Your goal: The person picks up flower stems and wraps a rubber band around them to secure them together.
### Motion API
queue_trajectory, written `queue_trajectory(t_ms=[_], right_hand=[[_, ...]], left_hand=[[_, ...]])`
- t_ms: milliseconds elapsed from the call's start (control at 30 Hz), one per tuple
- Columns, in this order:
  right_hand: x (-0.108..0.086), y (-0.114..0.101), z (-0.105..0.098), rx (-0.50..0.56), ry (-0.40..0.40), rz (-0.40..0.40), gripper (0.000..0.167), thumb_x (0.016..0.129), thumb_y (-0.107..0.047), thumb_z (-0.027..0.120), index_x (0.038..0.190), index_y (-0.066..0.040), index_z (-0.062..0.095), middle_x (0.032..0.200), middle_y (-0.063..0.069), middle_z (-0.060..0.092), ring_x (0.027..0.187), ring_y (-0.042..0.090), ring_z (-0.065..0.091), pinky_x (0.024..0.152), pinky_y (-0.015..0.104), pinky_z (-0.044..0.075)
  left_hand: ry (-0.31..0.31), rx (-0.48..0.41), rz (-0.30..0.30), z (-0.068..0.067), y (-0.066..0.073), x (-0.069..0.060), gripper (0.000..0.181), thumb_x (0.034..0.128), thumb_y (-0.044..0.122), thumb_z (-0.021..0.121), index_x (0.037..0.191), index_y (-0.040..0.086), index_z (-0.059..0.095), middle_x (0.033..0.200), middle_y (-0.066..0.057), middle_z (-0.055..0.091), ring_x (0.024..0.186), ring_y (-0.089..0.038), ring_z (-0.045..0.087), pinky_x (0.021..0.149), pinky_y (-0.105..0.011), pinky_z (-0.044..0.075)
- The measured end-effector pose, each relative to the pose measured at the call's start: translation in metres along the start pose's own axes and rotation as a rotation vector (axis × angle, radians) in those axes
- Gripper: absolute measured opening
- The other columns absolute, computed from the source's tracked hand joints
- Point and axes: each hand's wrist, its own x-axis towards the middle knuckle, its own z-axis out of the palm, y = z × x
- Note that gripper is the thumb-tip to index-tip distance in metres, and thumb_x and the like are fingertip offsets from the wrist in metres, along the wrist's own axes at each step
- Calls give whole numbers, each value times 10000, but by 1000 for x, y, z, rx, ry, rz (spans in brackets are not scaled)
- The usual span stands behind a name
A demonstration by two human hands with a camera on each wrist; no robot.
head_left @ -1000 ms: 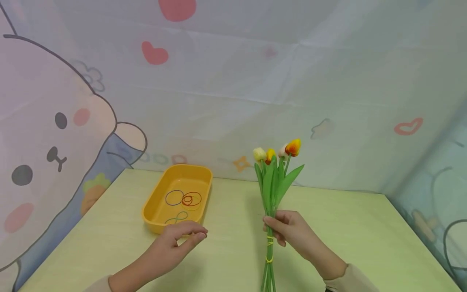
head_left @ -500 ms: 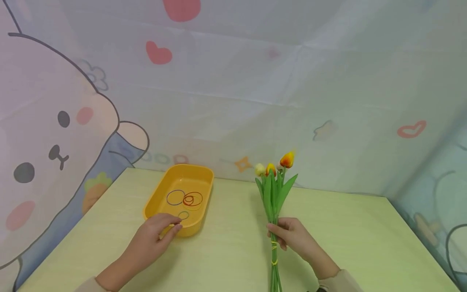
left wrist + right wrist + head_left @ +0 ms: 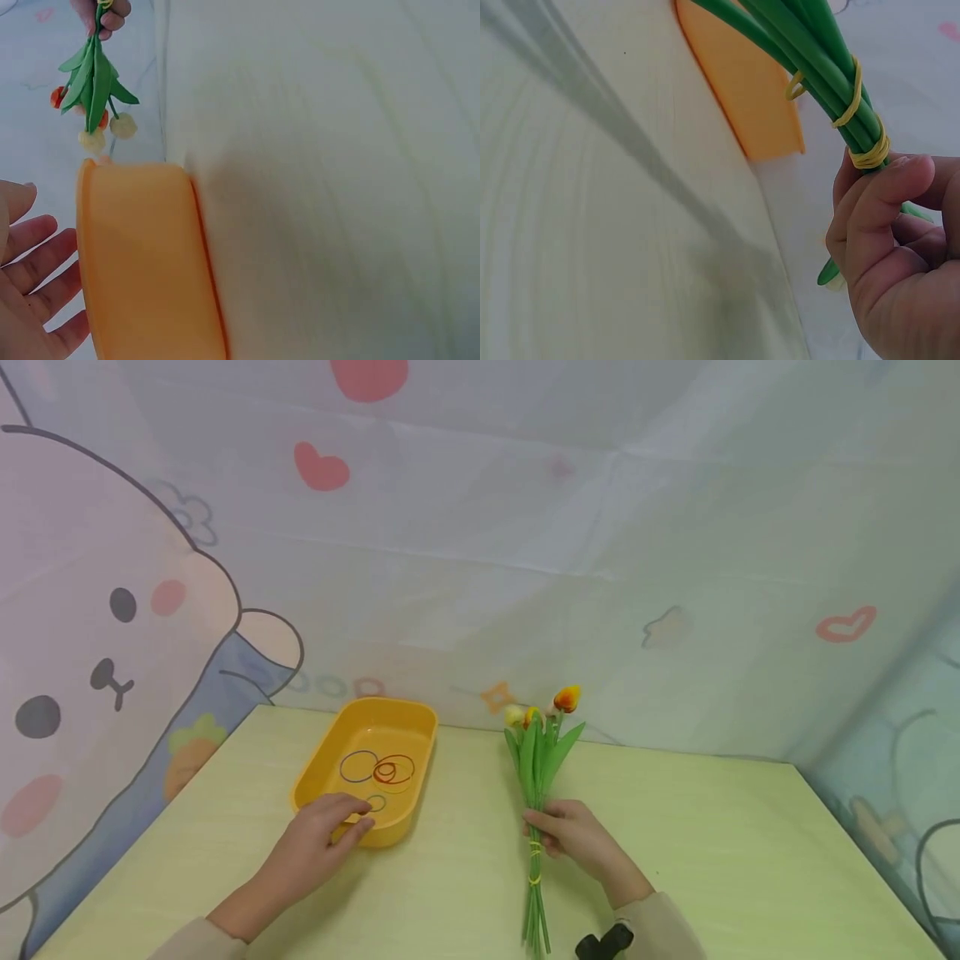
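Observation:
My right hand [image 3: 573, 837] grips a bunch of tulips [image 3: 534, 768] by the stems, with the red-orange, yellow and pale blooms pointing away from me. Yellow rubber bands [image 3: 871, 155] are wound round the stems beside my fingers, as the right wrist view shows. My left hand [image 3: 318, 839] hovers over the near left end of a yellow tray [image 3: 427, 739], thumb and fingertips a little apart. The left wrist view shows its fingers loosely spread by the tray wall. Below those fingertips lies a green rubber band [image 3: 384, 804], partly hidden by the hand.
Inside the tray are a blue rubber band [image 3: 342, 770] and red ones [image 3: 412, 760]. The tray stands at the back left of a pale green table [image 3: 712, 835]. Behind the table hangs a printed cloth [image 3: 480, 527] with a cartoon animal at left.
My left hand has moved left and over the tray's near end, then stayed there. My right hand has lowered the tulips and shifted them slightly left.

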Motion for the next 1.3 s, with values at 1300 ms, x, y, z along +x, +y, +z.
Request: queue_trajectory(t_ms=[1300], right_hand=[[23, 18, 24, 61, 4, 142, 293, 962, -195, 594, 905, 87, 652, 582, -28, 506, 496, 48, 463, 506, 181, 425]], left_hand=[[-184, 137, -65, 12, 4, -7, 185, 874, 239, 713, 1009, 114, 716, 994, 5, 718, 923, -191, 626, 844, -463, 392]])
